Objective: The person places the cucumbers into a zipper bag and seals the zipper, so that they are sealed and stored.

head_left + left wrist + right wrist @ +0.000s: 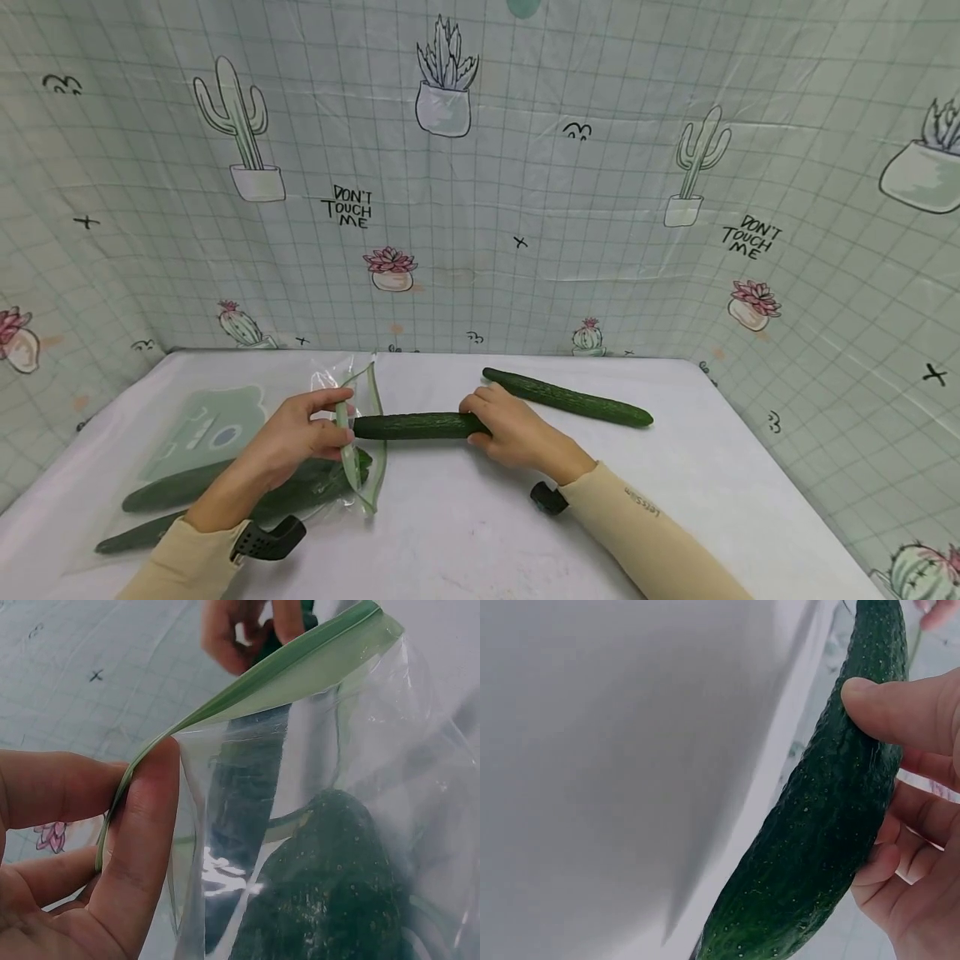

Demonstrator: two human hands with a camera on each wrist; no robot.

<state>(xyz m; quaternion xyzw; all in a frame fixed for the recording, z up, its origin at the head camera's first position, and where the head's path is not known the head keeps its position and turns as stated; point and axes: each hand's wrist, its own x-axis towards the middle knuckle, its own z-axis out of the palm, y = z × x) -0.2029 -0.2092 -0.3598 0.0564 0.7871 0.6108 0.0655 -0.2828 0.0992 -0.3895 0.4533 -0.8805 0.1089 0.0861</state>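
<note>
My left hand (296, 437) pinches the green rim (255, 682) of a clear plastic zip bag (161, 417) between thumb and fingers, and the bag's mouth gapes to the right. Inside lie two cucumbers (176, 487), partly covered by the left forearm; one cucumber (322, 885) shows large through the film in the left wrist view. In my right hand (513, 425) is a dark green cucumber (416, 426), gripped near its right end with the thumb along its side (817, 817). Its left tip reaches the bag's mouth, beside the left fingers.
Another cucumber (570, 398) lies slanted on the white table (540, 542), behind and right of the right hand. A gridded curtain (517, 183) with cactus drawings rises behind and at the sides. Each wrist wears a black device (272, 537).
</note>
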